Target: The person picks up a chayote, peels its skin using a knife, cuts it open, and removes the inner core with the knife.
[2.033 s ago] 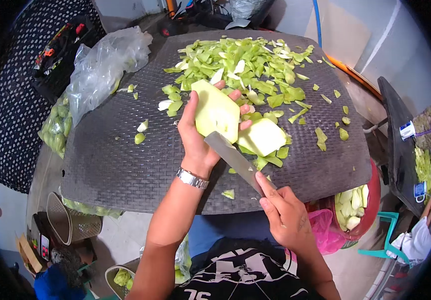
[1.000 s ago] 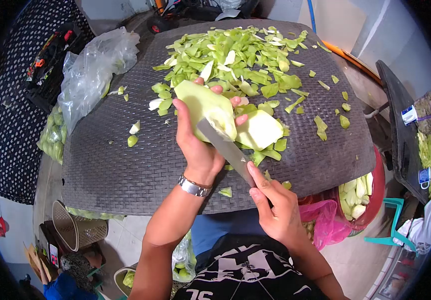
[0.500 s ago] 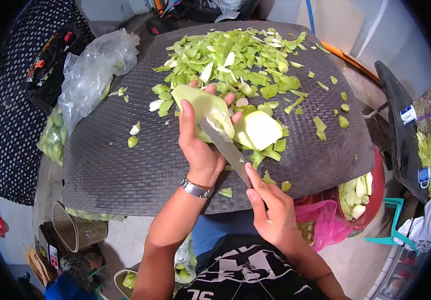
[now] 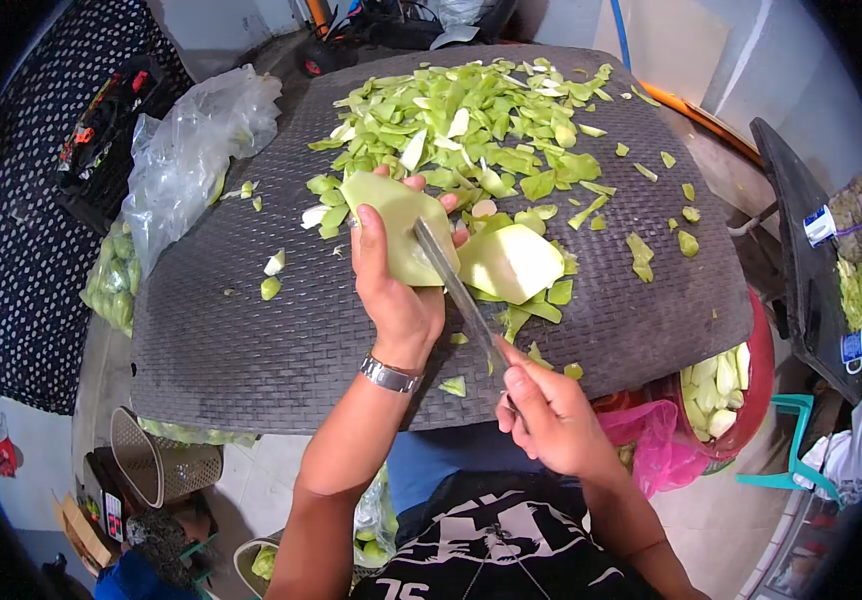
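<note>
A pale-green vegetable half [image 4: 391, 225] sat above the counter [image 4: 231, 340], your knife [image 4: 459, 290] at its face.
Your left grip [image 4: 398, 305] cupped it; your right grip [image 4: 556, 412] clasped the handle at five o'clock. Another piece [image 4: 513, 262] lay toward four, peelings [image 4: 471, 115] toward one.

The dark, weave-patterned table [image 4: 241, 350] bears a heap of green peelings [image 4: 461, 110] beyond the left hand [image 4: 399, 300]. A clear plastic bag [image 4: 201, 130] lies across the table's edge, to that hand's left, past two small scraps [image 4: 271, 288]. Loose peel pieces [image 4: 641, 258] are scattered right of it; a green scrap [image 4: 454, 385] lies left of the right hand [image 4: 556, 415].
</note>
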{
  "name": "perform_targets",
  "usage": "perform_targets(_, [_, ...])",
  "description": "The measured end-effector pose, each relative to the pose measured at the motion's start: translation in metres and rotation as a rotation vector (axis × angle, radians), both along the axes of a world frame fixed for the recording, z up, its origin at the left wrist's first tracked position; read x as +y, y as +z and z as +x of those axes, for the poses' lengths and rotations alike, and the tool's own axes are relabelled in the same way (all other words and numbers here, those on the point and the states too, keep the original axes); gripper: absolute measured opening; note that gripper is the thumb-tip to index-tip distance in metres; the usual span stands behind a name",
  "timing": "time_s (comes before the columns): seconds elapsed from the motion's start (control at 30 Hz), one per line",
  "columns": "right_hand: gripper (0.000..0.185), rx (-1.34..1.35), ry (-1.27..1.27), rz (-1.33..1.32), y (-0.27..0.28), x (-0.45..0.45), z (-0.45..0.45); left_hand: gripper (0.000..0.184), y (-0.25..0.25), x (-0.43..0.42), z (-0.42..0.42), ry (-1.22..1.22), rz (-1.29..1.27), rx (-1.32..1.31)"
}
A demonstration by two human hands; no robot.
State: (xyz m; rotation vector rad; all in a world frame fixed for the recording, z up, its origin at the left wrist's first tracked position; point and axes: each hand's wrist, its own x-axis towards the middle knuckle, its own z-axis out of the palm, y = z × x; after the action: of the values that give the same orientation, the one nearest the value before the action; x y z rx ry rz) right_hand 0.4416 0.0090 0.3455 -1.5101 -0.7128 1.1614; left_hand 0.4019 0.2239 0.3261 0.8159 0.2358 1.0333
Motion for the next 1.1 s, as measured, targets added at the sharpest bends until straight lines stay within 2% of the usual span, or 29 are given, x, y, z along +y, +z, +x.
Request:
perform_targets(0.1, [0.046, 0.370, 0.069, 0.003, 0.006, -0.005, 0.019, 0.067, 0.007, 0.000, 0.002, -0.125, -0.074, -0.020])
perform_targets(0.13, [0.039, 0.366, 0.087, 0.029, 0.007, -0.005, 0.023, 0.066, 0.007, 0.002, 0.002, -0.201, -0.124, -0.041])
perform_targets(0.23, [0.037, 0.084, -0.085, 0.061, -0.009, -0.012, 0.021, 0.061, 0.006, 0.009, 0.000, -0.325, -0.237, -0.043])
perform_targets(0.27, [0.031, -0.016, -0.162, 0.117, -0.012, -0.011, 0.023, 0.060, 0.002, 0.013, 0.001, -0.335, -0.248, -0.033])
perform_targets(0.37, [0.025, -0.224, -0.170, 0.014, -0.005, -0.013, 0.036, 0.054, 0.005, 0.010, 0.002, -0.406, -0.288, -0.022])
perform_targets(0.43, [0.023, -0.211, -0.150, -0.044, 0.005, -0.012, 0.037, 0.054, -0.001, 0.016, 0.002, -0.458, -0.250, 0.003])
perform_targets(0.47, [0.023, -0.204, -0.129, -0.072, 0.006, -0.013, 0.037, 0.053, -0.004, 0.015, 0.004, -0.395, -0.294, 0.002])
perform_targets(0.6, [0.024, -0.243, -0.060, -0.138, 0.006, -0.012, 0.037, 0.060, -0.001, 0.012, 0.004, -0.476, -0.271, -0.057])
perform_targets(0.67, [0.024, -0.306, -0.063, -0.125, 0.003, -0.011, 0.035, 0.061, -0.001, 0.013, 0.003, -0.498, -0.261, -0.069])
perform_targets(0.77, [0.023, -0.345, -0.106, -0.114, 0.000, -0.012, 0.028, 0.064, 0.000, 0.011, 0.006, -0.384, -0.330, -0.025])
perform_targets(0.87, [0.022, -0.347, -0.120, -0.105, -0.002, -0.014, 0.027, 0.065, -0.003, 0.018, 0.002, -0.458, -0.235, -0.023])
perform_targets(1.1, [0.023, -0.351, -0.104, -0.133, -0.006, -0.019, 0.030, 0.064, 0.001, 0.016, 0.000, -0.476, -0.251, -0.010])
